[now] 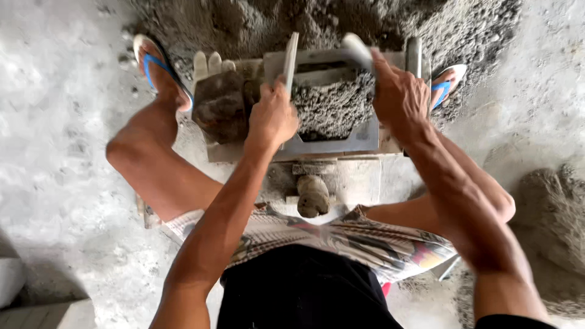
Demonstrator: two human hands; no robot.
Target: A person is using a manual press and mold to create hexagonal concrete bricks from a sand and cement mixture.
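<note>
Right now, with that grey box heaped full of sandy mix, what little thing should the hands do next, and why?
Probably draw the flat board in the left hand across the mould top to scrape it level. The grey mix is heaped unevenly above the rim, and the right hand already grips the far edge, steadying it.

Block-making yard: sand heap (pixel 317 21), mould (pixel 332 143)
</note>
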